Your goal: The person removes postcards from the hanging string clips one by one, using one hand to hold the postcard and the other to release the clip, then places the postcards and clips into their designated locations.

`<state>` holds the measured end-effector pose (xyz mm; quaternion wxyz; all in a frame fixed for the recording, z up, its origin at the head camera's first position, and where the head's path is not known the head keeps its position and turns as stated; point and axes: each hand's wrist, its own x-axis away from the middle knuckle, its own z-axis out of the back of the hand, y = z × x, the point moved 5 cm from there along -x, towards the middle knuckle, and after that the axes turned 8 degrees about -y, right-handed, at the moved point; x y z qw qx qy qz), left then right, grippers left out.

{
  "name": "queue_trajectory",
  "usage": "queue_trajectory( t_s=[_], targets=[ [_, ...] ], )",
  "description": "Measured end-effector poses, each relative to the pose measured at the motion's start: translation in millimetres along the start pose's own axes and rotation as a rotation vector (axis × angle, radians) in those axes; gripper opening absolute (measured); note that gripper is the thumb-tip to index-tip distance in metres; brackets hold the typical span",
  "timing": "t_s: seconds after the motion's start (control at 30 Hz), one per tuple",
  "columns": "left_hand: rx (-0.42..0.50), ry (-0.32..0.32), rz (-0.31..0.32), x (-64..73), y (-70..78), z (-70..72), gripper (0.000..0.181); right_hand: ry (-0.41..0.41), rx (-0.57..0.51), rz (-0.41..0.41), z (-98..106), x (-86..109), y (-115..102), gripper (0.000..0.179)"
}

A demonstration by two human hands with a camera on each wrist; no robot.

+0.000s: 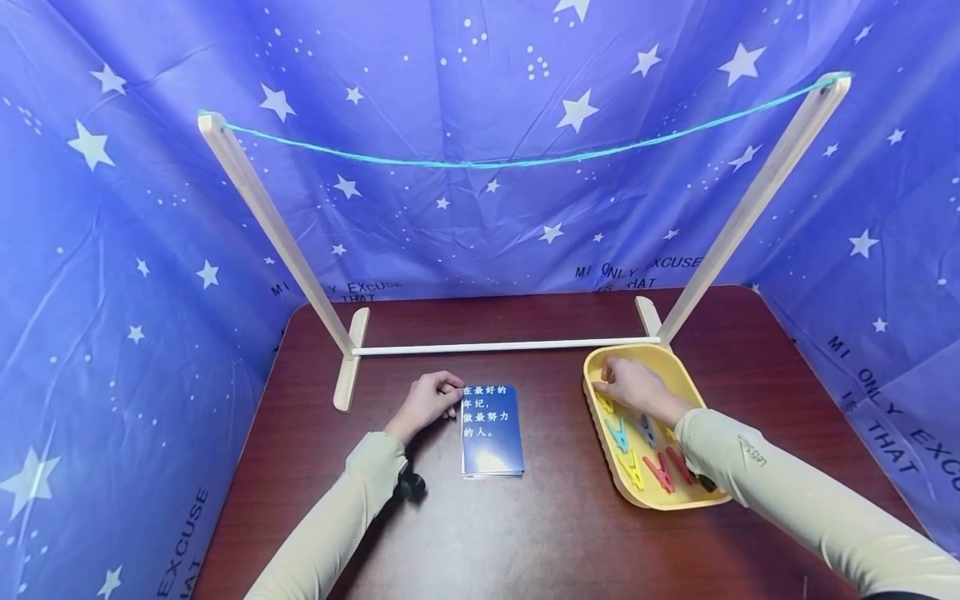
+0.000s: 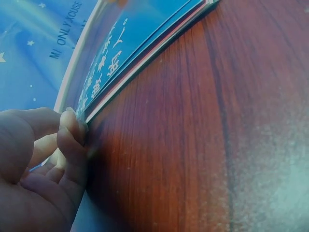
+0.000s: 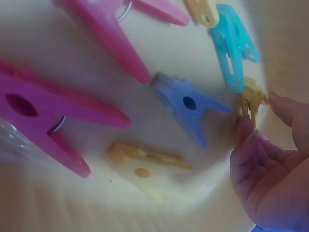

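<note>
My left hand (image 1: 430, 402) pinches the upper left corner of a blue card (image 1: 492, 433) with white Chinese writing, the top of a thin stack on the table; the left wrist view has the fingertips (image 2: 71, 126) right at that corner. Inside a yellow tray (image 1: 632, 492), my right hand (image 1: 636, 386) holds a small yellow clothespin (image 3: 252, 99) between thumb and fingers near the tray wall. Around it lie a light blue clothespin (image 3: 232, 48), a darker blue clothespin (image 3: 186, 103), pink-red clothespins (image 3: 38, 106) and another yellow clothespin (image 3: 145, 169).
Behind the hands stands a wooden frame with a left post (image 1: 277, 229), a right post (image 1: 757, 204) and a white bottom rod (image 1: 502, 346). A green string (image 1: 480, 165) sags between the post tops. Starry blue curtains (image 1: 450, 75) surround the dark red table (image 1: 360, 533).
</note>
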<state>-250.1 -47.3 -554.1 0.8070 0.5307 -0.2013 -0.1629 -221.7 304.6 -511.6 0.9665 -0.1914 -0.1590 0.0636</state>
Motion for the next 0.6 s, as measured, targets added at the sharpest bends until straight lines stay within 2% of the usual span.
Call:
queue_trajectory(
  t_s=[0.23, 0.6],
  targets=[
    [-0.003, -0.006, 0.004, -1.9, -1.3, -0.6, 0.016, 0.006, 0.008, -0.025, 0.8, 1.0, 0.9, 0.022],
    [-0.017, 0.003, 0.016, 5.3, -2.3, 3.0, 0.017, -0.006, -0.008, -0.062, 3.3, 6.9, 0.8, 0.028]
  ],
)
